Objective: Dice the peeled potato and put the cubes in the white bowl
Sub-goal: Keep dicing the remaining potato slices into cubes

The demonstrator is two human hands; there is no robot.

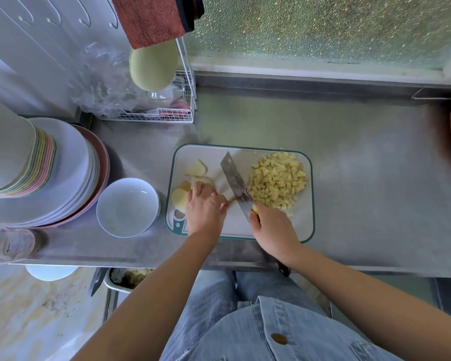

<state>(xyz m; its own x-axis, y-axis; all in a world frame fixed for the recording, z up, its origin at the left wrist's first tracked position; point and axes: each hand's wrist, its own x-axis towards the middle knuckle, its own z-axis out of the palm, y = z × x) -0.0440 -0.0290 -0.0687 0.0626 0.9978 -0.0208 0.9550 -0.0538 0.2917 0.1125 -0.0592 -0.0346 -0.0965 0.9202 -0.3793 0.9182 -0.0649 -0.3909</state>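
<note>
Currently right hand (pixel 274 230) grips the knife (pixel 236 183) by its handle, blade angled across the cutting board (pixel 235 226). Left hand (pixel 205 207), fingers curled, holds down potato slices (pixel 197 169) just left of the blade. Diced cubes (pixel 277 178) are piled right of the blade, on the board. White bowl (pixel 128 207) sits just beside the board's left edge.
</note>
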